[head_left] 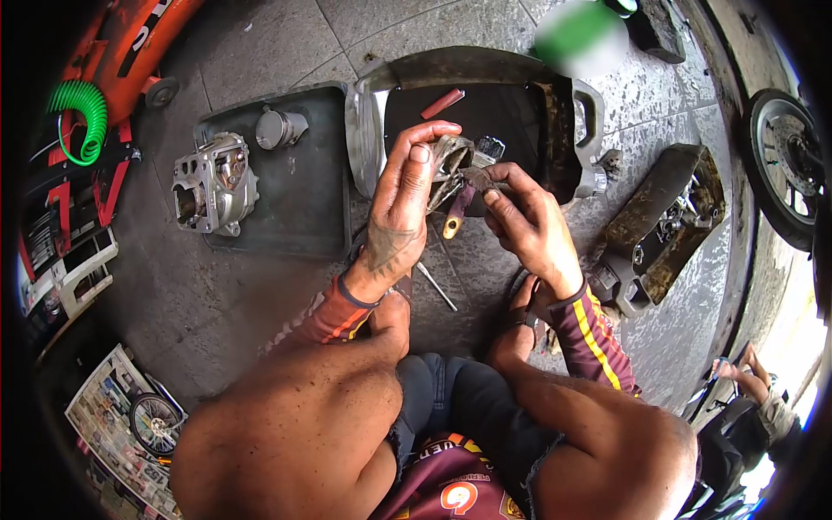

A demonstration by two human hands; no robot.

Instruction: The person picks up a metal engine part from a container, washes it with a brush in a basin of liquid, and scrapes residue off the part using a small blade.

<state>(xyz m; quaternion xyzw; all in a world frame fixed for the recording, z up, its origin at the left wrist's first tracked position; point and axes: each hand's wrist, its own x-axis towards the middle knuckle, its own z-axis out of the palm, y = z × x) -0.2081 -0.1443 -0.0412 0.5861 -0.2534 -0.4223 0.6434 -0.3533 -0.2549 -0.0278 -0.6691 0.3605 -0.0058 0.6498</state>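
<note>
My left hand (406, 186) is closed around a small metal engine part (452, 158), held up over the near edge of an open black container (468, 65). Just to the right, my right hand (530, 217) pinches a flat scraper-like blade (478, 178) against that part. A dark handle with a pale, holed end (455, 217) hangs below the blade; whether the two are joined I cannot tell. Behind the hands, a red object (443, 103) lies inside the container, and a small dark block (490, 149) shows beside the metal part.
At left, a grey tray (303, 199) holds a piston (279, 129) and an engine casting (217, 186). A metal rod (437, 288) lies between my feet. A cut container with parts (659, 225) and a wheel (784, 147) stand at right. Another person's legs (750, 377) show at lower right.
</note>
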